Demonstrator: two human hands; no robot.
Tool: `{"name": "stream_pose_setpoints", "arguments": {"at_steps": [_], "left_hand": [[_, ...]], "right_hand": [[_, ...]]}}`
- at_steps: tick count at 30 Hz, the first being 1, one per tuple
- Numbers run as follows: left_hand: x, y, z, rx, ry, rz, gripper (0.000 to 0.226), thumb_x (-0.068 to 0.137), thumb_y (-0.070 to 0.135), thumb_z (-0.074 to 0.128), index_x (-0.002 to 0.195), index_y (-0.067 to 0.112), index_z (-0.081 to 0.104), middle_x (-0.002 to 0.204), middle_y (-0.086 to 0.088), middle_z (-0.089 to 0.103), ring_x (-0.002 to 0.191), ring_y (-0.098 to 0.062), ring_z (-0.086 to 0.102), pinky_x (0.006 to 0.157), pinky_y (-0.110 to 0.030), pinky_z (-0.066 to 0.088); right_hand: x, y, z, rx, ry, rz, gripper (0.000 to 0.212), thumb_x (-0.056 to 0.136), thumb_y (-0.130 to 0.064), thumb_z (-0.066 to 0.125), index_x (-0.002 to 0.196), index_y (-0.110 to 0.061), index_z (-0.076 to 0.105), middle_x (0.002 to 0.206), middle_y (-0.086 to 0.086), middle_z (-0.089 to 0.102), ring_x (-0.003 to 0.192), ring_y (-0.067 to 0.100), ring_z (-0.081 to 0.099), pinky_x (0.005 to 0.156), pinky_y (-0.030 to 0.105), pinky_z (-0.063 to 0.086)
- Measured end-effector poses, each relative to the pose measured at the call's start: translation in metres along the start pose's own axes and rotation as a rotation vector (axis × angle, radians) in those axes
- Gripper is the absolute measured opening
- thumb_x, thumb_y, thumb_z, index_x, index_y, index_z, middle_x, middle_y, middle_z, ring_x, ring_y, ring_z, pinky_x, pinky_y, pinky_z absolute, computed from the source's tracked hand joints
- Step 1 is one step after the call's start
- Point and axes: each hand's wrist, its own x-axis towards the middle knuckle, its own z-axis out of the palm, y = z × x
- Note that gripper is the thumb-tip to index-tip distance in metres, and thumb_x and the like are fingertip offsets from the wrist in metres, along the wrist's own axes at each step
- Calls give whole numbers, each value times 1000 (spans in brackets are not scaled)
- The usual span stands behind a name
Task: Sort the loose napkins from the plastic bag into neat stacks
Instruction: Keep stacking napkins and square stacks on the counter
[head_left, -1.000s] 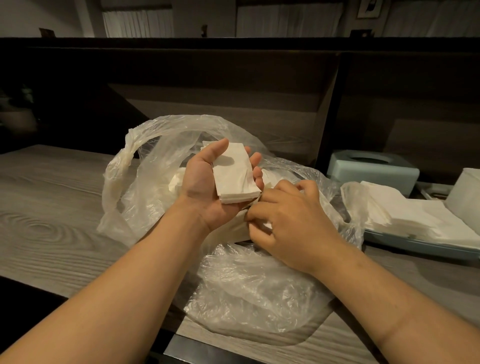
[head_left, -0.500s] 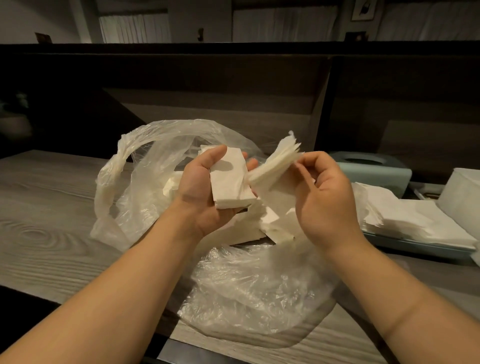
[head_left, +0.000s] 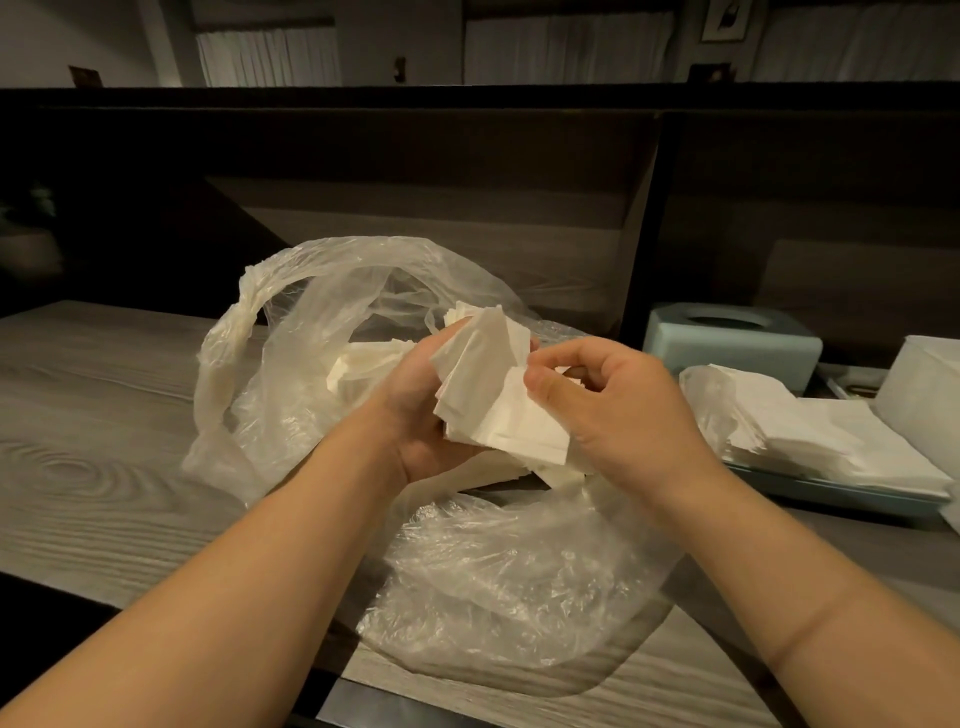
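The right hand (head_left: 618, 410) has brought its fresh bunch of napkins (head_left: 498, 400) from the plastic bag (head_left: 322, 332) onto the pile cupped in the left hand (head_left: 421, 415); both hands now grip one untidy bundle above the bag, edges fanned, so squaring comes next. More napkins remain inside.

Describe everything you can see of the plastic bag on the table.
The plastic bag is thin, clear and crinkled, lying slumped on the wooden table with its mouth open toward the person. One handle loop stands up at its far left. Loose white napkins show inside it. Both forearms cross above its near part; the left hand and right hand hold a napkin bundle just over it.
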Motion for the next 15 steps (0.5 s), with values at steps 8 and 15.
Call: {"name": "stream_pose_setpoints", "arguments": {"at_steps": [8,15], "left_hand": [[-1,0,2,-60,-3,-51,36,87,42,60,105,11,62,99,-7,62,91,-23,62,82,-36,51],[0,2,6,-42,58,70,66,92,70,49,124,16,70,117,-10,74,100,-28,70,99,-46,52]], "right_hand": [[1,-3,-5,-126,-38,24,8,92,-33,73,87,-28,74,85,-11,71,76,4,65,63,22,50],[7,-2,-7,178,113,286,22,100,-35,60,94,-17,71,100,1,72,92,17,66,74,31,50]]}}
